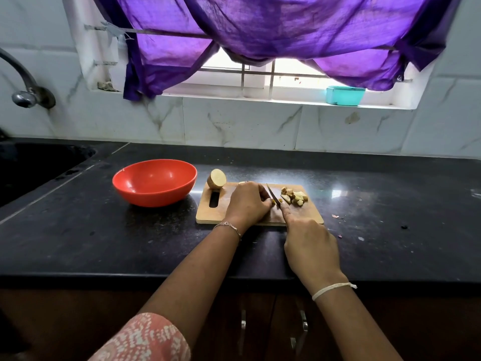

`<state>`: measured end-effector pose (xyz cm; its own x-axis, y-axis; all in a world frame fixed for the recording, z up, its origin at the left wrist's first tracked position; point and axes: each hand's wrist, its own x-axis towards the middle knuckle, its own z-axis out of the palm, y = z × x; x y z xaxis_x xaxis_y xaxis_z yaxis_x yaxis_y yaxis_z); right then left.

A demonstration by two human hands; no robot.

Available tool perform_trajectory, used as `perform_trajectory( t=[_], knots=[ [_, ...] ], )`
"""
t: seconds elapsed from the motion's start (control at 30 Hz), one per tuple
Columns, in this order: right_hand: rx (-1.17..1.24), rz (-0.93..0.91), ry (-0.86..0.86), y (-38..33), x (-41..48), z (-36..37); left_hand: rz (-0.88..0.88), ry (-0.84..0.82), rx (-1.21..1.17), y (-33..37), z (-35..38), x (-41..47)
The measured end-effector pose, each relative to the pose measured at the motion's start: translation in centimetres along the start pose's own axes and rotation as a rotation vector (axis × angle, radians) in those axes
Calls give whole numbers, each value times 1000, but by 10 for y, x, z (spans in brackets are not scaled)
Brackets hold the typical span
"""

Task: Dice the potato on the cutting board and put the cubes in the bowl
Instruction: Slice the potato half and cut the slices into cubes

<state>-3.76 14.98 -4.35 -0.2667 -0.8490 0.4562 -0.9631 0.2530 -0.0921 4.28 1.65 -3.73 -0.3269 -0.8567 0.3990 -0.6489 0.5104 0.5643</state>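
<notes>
A pink and white sleeve (145,340) covers the left arm at the very bottom. Under the front edge of the black table (104,243) there are brown cupboard doors with shiny handles (243,324).

The right hand (311,246) has a white thread (330,289) round its wrist. Its grip is closed round the handle of a knife (273,196), with one finger lying along the top. The handle itself is hidden inside the hand. The blade points away from the person and tilts down to the cutting board (304,214).

The left hand (247,203) wears a thin chain bracelet (229,226). Its fingers are curled, and its grip pins a small potato piece (273,201) to the board, right beside the blade.

The board lies near the middle of the table. A little pile of potato cubes (295,197) sits on its far right part, just past the knife. A potato half (216,179) stands at the board's far left corner, with its cut side up.

A red bowl (154,194) sits on the table just left of the board.

A dark sink (39,165) is set in the far left corner of the table, with a tap (23,84) on the wall above it. Behind the table is a window with a purple curtain (260,27) and a blue-green box (345,95) on the sill.
</notes>
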Motion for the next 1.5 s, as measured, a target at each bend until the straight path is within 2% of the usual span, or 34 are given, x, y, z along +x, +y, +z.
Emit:
perform_trajectory(
  t=[0.37, 0.57, 0.77, 0.93, 1.1, 1.27, 1.33, 1.5],
  knots=[
    [-84, -56, -79, -4, 7, -1, -14, -15, -9, 2, -2, 0],
    [153, 10, -61, 7, 9, -5, 2, -9, -52, 1, -5, -2],
    [179, 16, -49, 21, 6, -24, -9, 75, -120, -5, -12, 0],
    [188, 10, -11, 22, 5, -27, 38, 30, 30, -5, -10, -2],
    [211, 8, 4, 23, 6, -22, 12, 2, 144, -6, -9, -1],
    [230, 25, 20, 26, 4, -24, -26, 88, 92, -7, -12, 0],
    [195, 23, 28, 26, 3, -24, -3, 104, 78, -7, -12, -1],
    [134, -12, 25, 23, 4, -26, 180, 37, 181, -2, -10, -5]
  ],
)
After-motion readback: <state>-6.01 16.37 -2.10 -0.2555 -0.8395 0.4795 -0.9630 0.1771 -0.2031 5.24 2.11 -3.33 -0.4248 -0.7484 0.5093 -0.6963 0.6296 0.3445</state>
